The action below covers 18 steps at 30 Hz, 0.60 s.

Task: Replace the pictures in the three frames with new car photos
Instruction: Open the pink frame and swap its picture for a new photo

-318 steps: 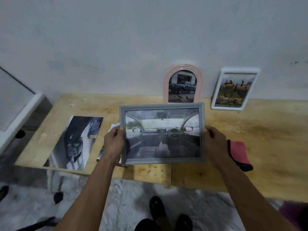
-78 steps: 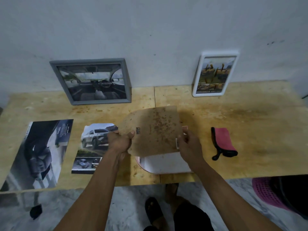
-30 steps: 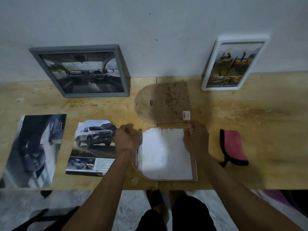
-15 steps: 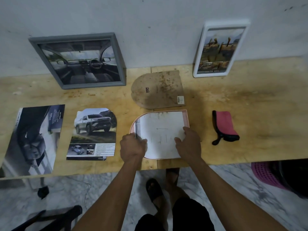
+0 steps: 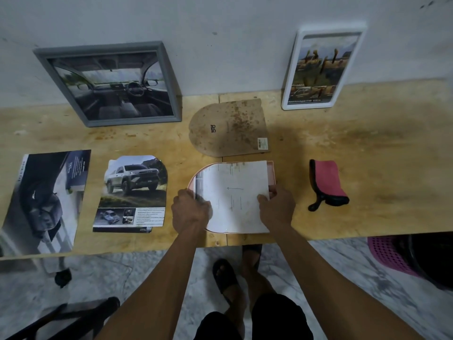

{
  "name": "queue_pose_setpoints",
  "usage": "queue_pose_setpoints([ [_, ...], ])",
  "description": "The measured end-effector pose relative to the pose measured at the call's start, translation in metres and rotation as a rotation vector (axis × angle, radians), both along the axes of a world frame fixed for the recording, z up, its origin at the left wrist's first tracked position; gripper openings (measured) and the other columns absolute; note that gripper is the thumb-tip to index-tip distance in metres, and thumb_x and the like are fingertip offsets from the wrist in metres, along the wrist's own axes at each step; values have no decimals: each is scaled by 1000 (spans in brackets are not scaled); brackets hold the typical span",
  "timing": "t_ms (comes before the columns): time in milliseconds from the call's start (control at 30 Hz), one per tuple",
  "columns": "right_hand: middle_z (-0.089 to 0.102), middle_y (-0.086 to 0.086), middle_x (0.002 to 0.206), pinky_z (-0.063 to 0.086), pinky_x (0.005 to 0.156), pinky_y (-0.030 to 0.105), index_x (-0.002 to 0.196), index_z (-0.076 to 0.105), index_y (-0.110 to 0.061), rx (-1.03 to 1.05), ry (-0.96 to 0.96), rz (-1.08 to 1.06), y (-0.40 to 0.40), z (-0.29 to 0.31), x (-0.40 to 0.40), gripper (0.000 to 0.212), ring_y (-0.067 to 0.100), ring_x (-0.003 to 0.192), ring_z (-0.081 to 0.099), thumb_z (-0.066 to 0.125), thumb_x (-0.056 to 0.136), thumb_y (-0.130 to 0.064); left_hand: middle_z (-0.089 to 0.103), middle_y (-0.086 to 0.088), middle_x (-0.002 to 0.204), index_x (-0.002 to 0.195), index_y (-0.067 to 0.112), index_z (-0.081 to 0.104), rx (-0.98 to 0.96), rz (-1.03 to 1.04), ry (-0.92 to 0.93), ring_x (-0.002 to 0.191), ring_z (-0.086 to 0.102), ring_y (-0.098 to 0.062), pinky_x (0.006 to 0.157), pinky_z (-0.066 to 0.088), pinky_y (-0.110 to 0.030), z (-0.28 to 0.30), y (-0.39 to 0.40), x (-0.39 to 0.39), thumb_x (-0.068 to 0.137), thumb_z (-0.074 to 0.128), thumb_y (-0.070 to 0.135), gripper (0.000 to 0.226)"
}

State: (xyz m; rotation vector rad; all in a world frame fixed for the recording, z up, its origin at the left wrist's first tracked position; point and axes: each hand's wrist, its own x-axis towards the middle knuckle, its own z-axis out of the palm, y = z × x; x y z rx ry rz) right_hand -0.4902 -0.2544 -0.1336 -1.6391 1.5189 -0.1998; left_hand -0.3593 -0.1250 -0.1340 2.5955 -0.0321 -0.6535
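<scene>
Arched pink frame [image 5: 271, 173] lies face-down on worktop [image 5: 367, 148]. Left hand [image 5: 190, 212] and right hand [image 5: 277, 207] pinch white-backed picture [image 5: 232, 192] at its edges; backing board [image 5: 228, 127] just beyond.

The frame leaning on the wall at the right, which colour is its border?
White; the upright frame shows clearly in the head view, its only view.

1 head-worn wide-angle view looks steeply down and forward from above the table [image 5: 367, 153], close over it. The wall [image 5: 220, 33] fills the top of the frame, the floor [image 5: 73, 278] and the person's feet the bottom.
</scene>
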Motion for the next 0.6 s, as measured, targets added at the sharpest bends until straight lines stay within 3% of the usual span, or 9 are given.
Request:
queue_pose_setpoints([
  [133,58,-4,90,42,68,19,96,58,-13,18,-31,64,0,5,-2,5,16,85,58,60,95,-17,66,-9,109,113,12,55,-38,42,27,99,66,-31,84,57,-41,-2,3,1,84,76,28,39],
  [233,53,-8,91,36,59,12,98,52,-16,54,-91,48,0,11,-2,4,11,84,53,56,98,-17,64,-8,105,113,12,52,-103,86,49,93,63,-29,83,54,-39,-1,6,0,86,74,25,37],
  [367,54,-6,97,39,62,17,105,50,-16,61,-133,19,1,17,0,5,10,83,53,51,100,-18,65,-5,104,113,13,56,-197,203,113,91,62,-24,80,53,-34,2,9,0,85,75,20,35],
  [467,54,-3,104,44,75,28,117,52,-12,78,-128,-2,2,20,-2,19,15,92,52,50,100,-20,67,-4,104,108,13,63,-252,241,180,92,62,-23,77,51,-27,3,14,1,84,76,22,29],
  [600,57,1,109,48,79,34,123,53,-11,137,-166,-39,1,21,-1,25,21,99,58,50,100,-22,73,-8,96,89,11,70,-253,224,283,86,67,-22,66,53,-25,2,24,3,82,77,29,20],
])
